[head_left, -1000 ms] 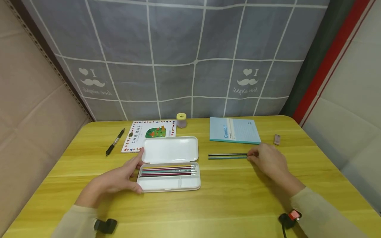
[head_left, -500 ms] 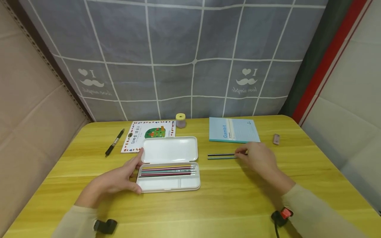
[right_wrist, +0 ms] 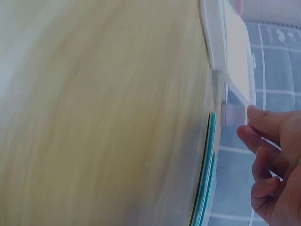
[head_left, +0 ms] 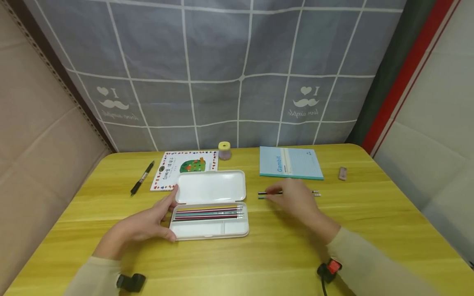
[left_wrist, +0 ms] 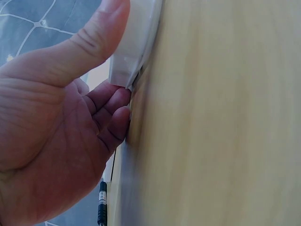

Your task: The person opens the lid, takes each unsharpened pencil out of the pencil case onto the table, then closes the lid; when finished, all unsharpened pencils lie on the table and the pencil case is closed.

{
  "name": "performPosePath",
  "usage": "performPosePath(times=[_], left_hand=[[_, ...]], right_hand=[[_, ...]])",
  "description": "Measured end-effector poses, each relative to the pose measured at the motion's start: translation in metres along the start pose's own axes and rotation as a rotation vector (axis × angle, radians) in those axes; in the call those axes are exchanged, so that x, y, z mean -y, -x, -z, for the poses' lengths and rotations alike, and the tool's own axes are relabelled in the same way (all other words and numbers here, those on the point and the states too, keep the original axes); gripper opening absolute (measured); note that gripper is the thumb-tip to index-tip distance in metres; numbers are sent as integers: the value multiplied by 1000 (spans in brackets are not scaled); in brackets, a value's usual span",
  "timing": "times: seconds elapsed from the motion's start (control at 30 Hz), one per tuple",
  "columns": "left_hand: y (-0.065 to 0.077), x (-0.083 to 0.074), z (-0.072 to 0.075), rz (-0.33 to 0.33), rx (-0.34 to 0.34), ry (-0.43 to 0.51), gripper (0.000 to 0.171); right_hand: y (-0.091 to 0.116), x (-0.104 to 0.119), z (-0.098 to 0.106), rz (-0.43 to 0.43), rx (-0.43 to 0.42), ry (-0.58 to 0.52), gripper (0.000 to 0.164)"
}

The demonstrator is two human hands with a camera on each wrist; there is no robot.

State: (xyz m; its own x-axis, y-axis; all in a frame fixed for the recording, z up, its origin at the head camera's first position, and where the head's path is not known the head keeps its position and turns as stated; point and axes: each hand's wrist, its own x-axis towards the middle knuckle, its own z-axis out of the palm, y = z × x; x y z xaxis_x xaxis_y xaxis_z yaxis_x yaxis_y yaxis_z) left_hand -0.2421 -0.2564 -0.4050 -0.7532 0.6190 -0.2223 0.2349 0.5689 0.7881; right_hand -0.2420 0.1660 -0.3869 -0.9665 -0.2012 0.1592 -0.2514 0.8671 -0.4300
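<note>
An open white pencil case [head_left: 237,230] holds several striped pencils [head_left: 207,213] in its long compartment, its lid folded back. My left hand [head_left: 148,222] grips the case's left end, thumb at the front corner, fingers further back; the left wrist view shows the thumb [left_wrist: 89,47] against the white side. Two more pencils [head_left: 315,194], one dark and one green, lie side by side right of the case. Over them hovers my right hand [head_left: 296,201], hiding their middles. In the right wrist view its loosely bent fingers [right_wrist: 270,162] are apart from the green pencil [right_wrist: 207,165].
Behind the case lies a white picture book [head_left: 168,170], partly under the lid. A black pen [head_left: 142,179] is to its left, and a yellow-topped jar [head_left: 224,151] stands at the back. A blue notebook [head_left: 292,162] and a small eraser [head_left: 342,173] lie at the right.
My right hand has moved left along the two pencils, from their right ends toward their left ends, uncovering the right tips. The pencils and my left hand have stayed in place.
</note>
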Motion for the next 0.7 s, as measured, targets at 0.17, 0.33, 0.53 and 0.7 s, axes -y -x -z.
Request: performPosePath(times=[0.17,0.33,0.53,0.7], left_hand=[[0,1,-1,3,-2,-8,138],[-2,0,0,0,-3,-13,137],[-2,-3,0,-10,2,20,139],[-3,-2,-1,-19,3,28,139]], right_hand=[[-4,17,-12,42,40,-8,19],[-7,30,-21,59,57,-36,16],[-7,43,-28,98,108,-88,16],[-9,48,-34,149,159,-97,18]])
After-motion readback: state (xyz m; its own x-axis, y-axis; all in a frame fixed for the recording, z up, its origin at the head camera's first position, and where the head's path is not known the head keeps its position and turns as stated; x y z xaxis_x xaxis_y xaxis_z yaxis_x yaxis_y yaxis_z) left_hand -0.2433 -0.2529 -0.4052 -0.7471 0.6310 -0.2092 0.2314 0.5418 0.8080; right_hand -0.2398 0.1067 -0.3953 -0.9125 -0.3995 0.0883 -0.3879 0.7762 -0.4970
